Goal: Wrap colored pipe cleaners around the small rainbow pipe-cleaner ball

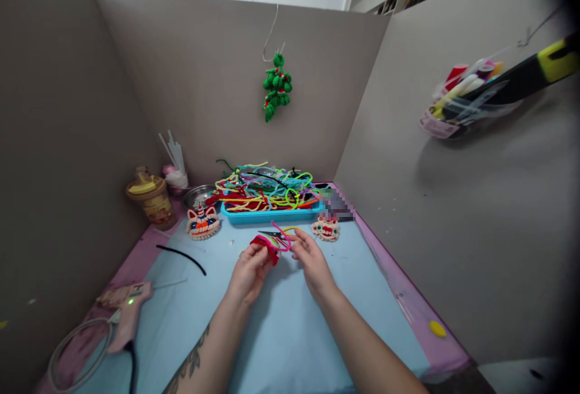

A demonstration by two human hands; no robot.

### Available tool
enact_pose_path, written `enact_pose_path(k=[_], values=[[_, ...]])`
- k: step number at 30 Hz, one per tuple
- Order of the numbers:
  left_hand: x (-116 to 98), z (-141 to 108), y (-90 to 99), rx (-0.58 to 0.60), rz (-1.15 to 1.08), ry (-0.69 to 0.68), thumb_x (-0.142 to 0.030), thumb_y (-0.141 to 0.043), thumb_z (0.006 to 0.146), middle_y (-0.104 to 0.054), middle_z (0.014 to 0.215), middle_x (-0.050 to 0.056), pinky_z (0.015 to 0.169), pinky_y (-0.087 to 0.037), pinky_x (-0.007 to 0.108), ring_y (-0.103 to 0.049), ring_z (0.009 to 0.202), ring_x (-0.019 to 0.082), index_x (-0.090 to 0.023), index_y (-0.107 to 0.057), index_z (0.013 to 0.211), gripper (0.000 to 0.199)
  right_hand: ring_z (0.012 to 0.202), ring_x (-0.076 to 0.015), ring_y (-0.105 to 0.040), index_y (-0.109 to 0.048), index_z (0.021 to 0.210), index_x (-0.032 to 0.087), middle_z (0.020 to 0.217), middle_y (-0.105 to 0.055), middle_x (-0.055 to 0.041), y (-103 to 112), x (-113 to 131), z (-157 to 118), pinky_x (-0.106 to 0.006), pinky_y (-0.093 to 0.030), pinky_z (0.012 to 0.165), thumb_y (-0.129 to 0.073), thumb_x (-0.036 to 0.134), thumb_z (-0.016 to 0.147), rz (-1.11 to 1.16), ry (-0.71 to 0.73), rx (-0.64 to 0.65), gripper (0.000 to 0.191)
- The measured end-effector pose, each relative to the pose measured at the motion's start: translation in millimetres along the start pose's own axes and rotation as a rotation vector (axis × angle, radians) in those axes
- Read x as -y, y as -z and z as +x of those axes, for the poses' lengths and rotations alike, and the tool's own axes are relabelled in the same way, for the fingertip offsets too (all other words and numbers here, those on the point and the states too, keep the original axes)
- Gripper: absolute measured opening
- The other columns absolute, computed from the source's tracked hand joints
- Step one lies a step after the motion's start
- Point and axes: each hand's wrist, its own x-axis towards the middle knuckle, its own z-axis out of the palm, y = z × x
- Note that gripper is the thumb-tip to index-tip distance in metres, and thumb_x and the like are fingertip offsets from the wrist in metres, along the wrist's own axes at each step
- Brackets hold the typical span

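Observation:
Over the middle of the mat, my left hand (252, 267) pinches a small red fuzzy piece (274, 255) that looks made of pipe cleaners, with some green and pink along its upper edge. A bright pink pipe cleaner (287, 242) curves up out of it towards my right hand. My right hand (310, 256) is closed on what looks like small scissors (272, 234), with dark pointed blades aimed left across the top of the red piece. A thin yellow curve above my right fingertips may be their handle. The fingers hide part of the grip.
A blue tray (272, 217) heaped with coloured pipe cleaners stands behind the hands. Two lion-like faces (203, 225) flank it. On the left are a pink glue gun (129, 318), a black pipe cleaner (183, 257), a cup (154, 203) and a metal bowl (193, 196). Grey panels surround the table.

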Motion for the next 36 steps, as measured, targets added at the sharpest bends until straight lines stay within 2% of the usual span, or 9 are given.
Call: enact_pose_path(k=[2, 4, 9, 12, 14, 18, 23, 29, 36], values=[[0, -1, -1.0, 0.018, 0.009, 0.031, -0.025, -0.084, 0.059, -0.070, 0.077, 0.004, 0.079, -0.051, 0.030, -0.065, 0.074, 0.015, -0.014, -0.065, 0.079, 0.030, 0.086, -0.0208, -0.063, -0.051, 0.120, 0.020, 0.109, -0.066, -0.0116, 0, 1, 0, -0.030, -0.049, 0.065, -0.069, 0.049, 0.072, 0.038, -0.024, 0.061, 0.059], [1, -3, -2.6, 0.036, 0.016, 0.059, -0.024, -0.082, 0.061, -0.070, 0.078, 0.004, 0.076, -0.051, 0.029, -0.065, 0.073, 0.014, -0.014, -0.065, 0.082, 0.028, 0.089, -0.0216, -0.063, -0.056, 0.113, 0.020, 0.105, -0.067, -0.0104, -1, 2, -1, -0.030, -0.049, 0.066, -0.069, 0.048, 0.072, 0.006, 0.021, 0.125, 0.051], [1, -4, -3.4, 0.049, -0.018, 0.056, -0.021, -0.080, 0.064, -0.070, 0.087, 0.004, 0.078, -0.051, 0.027, -0.065, 0.078, 0.014, -0.016, -0.064, 0.090, 0.031, 0.089, -0.0216, -0.061, -0.065, 0.093, 0.021, 0.096, -0.065, -0.0075, -1, 6, -6, -0.035, -0.050, 0.078, -0.065, 0.035, 0.078, -0.323, 0.317, 0.206, 0.021], [-1, -1, -0.2, 0.025, -0.032, 0.026, -0.020, -0.081, 0.063, -0.069, 0.085, 0.002, 0.079, -0.051, 0.028, -0.065, 0.077, 0.013, -0.018, -0.061, 0.092, 0.035, 0.086, -0.0211, -0.060, -0.067, 0.090, 0.022, 0.090, -0.066, -0.0063, -1, 9, -8, -0.034, -0.049, 0.077, -0.059, 0.026, 0.081, -0.495, 0.460, 0.216, 0.013], [-1, 1, 1.9, -0.001, -0.045, 0.007, -0.019, -0.082, 0.062, -0.067, 0.082, 0.001, 0.078, -0.051, 0.027, -0.064, 0.074, 0.013, -0.019, -0.059, 0.095, 0.041, 0.081, -0.0206, -0.061, -0.069, 0.088, 0.023, 0.084, -0.068, -0.0055, 0, 11, -9, -0.033, -0.049, 0.074, -0.056, 0.024, 0.084, -0.550, 0.482, 0.224, 0.014], [1, 4, 3.0, -0.028, -0.053, -0.037, -0.015, -0.082, 0.060, -0.067, 0.083, 0.000, 0.074, -0.049, 0.025, -0.064, 0.075, 0.012, -0.021, -0.054, 0.101, 0.050, 0.071, -0.0187, -0.062, -0.069, 0.086, 0.022, 0.078, -0.070, -0.0035, -1, 11, -12, -0.030, -0.048, 0.066, -0.056, 0.024, 0.084, -0.565, 0.406, 0.254, 0.013], [3, 6, 3.0, -0.005, -0.037, -0.107, -0.014, -0.081, 0.061, -0.067, 0.083, -0.001, 0.077, -0.047, 0.025, -0.064, 0.077, 0.012, -0.023, -0.050, 0.104, 0.053, 0.057, -0.0141, -0.056, -0.067, 0.087, 0.020, 0.072, -0.067, -0.0007, -7, 12, -17, -0.025, -0.043, 0.056, -0.057, 0.022, 0.080, -0.549, 0.322, 0.322, 0.012], [3, 8, 4.0, 0.028, -0.012, -0.098, -0.016, -0.082, 0.060, -0.067, 0.088, 0.001, 0.081, -0.046, 0.025, -0.064, 0.081, 0.013, -0.022, -0.051, 0.110, 0.059, 0.054, -0.0130, -0.051, -0.061, 0.073, 0.019, 0.060, -0.058, 0.0021, -10, 13, -15, -0.024, -0.039, 0.052, -0.056, 0.029, 0.078, -0.453, 0.205, 0.243, 0.012], [2, 5, 0.4, 0.012, 0.002, -0.089, -0.015, -0.081, 0.060, -0.068, 0.094, 0.003, 0.084, -0.047, 0.028, -0.065, 0.085, 0.015, -0.021, -0.052, 0.108, 0.057, 0.052, -0.0115, -0.046, -0.055, 0.069, 0.020, 0.057, -0.051, 0.0039, -7, 11, -12, -0.023, -0.034, 0.051, -0.056, 0.030, 0.078, -0.377, 0.138, 0.263, 0.014]])
